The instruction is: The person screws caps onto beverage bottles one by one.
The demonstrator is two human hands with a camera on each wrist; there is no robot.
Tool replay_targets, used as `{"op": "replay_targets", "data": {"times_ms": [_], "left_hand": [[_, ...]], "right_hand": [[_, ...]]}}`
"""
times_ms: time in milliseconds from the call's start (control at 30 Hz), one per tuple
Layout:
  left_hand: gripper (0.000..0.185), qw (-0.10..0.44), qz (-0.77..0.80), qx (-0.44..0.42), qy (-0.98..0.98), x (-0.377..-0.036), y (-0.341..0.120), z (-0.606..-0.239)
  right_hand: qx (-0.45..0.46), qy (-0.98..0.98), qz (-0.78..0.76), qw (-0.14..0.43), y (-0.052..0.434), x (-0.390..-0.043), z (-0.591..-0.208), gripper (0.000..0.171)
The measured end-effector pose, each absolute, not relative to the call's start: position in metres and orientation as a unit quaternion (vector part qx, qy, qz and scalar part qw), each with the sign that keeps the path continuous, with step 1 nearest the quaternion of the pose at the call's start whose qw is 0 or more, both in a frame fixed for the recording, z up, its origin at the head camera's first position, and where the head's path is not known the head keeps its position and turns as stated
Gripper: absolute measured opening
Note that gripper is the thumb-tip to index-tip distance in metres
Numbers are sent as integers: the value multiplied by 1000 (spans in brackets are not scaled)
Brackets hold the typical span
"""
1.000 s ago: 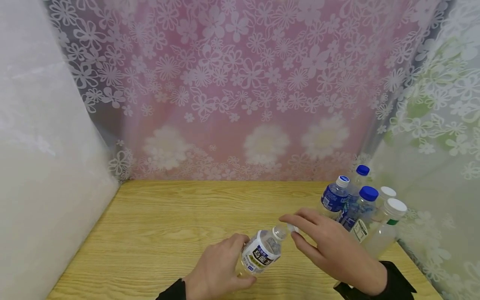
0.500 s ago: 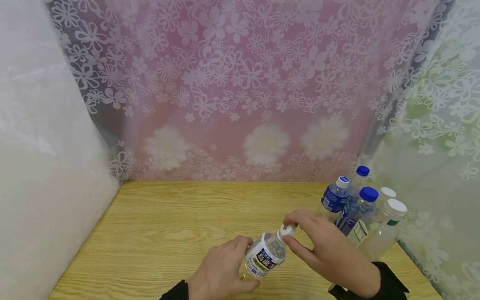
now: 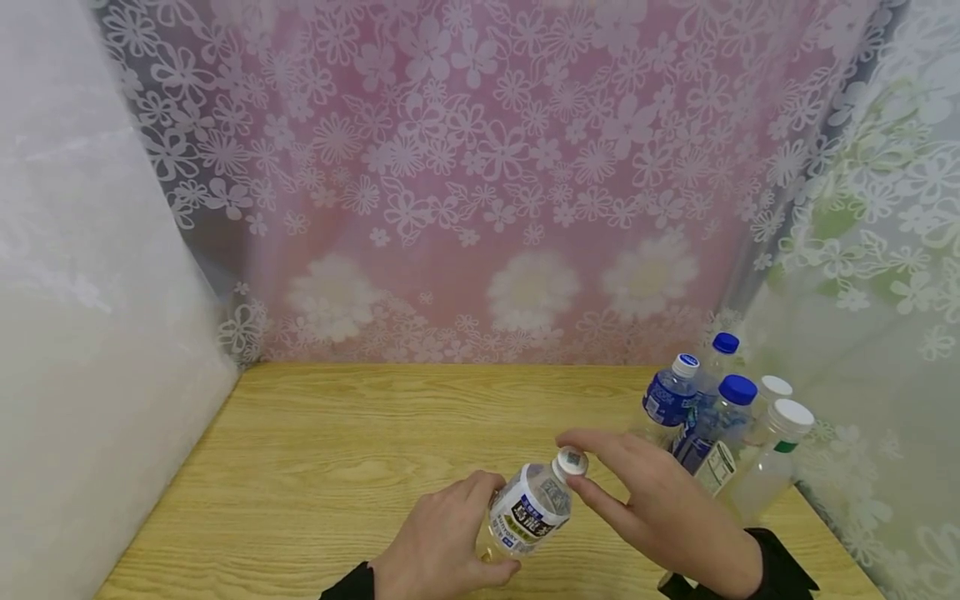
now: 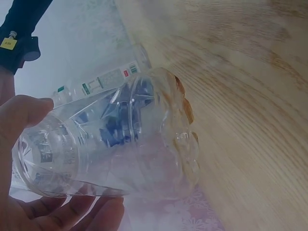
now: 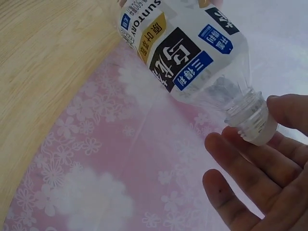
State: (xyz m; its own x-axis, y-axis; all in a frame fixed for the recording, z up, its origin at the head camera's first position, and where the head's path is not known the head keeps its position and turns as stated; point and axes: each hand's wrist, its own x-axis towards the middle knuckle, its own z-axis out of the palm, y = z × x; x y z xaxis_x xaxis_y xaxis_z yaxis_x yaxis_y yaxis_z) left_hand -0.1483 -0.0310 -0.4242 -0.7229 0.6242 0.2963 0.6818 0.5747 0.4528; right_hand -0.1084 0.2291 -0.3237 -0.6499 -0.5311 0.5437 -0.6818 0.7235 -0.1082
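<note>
Left hand: left hand (image 3: 438, 542) wraps the lower body of the clear bottle (image 3: 528, 510), fingers and thumb curled round it; in the left wrist view the thumb lies across the bottle wall (image 4: 103, 149) and fingertips show under it.
Bottle: clear plastic, empty as far as can be seen, white label with dark characters and a yellow band (image 5: 180, 53). Tilted, neck pointing to about 1 o'clock in the head view, base towards the left palm. Held over the near edge of the wooden table (image 3: 337, 450), at about 6 o'clock of the tabletop.
Cap: white cap (image 3: 572, 461) sits on the neck; whether threaded tight, cannot tell.
Right hand: right hand (image 3: 660, 500) at about 3 o'clock of the cap, index finger and thumb closing on the cap, remaining fingers relaxed. Right wrist view shows the fingertips (image 5: 231, 159) touching the cap rim (image 5: 252, 127).
Other bottles: cluster of capped bottles (image 3: 720, 417), blue and white caps, standing at the table's far right corner, about 2 o'clock from the hands.
Surround: floral pink curtain (image 3: 487, 167) behind the table.
</note>
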Motion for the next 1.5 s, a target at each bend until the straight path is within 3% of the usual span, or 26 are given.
{"op": "replay_targets", "data": {"times_ms": [167, 800, 933, 1133, 1300, 1500], "left_hand": [[66, 64, -282, -371, -882, -149, -33, -425], [67, 67, -276, -378, -881, -152, -40, -422], [67, 83, -267, -383, -880, -152, -40, -421], [65, 91, -258, -393, -878, -151, -40, -422], [68, 81, -251, -397, -879, -152, -39, -423], [68, 97, -240, -401, -879, -152, -38, -422]], "right_hand": [[352, -897, 153, 220, 230, -109, -324, 62], [376, -903, 154, 138, 236, -110, -323, 72], [364, -911, 145, 129, 239, -109, -322, 64], [322, -930, 145, 106, 242, -107, -319, 36], [319, -929, 163, 98, 242, -104, -319, 33], [326, -917, 154, 174, 240, -108, -323, 30]]}}
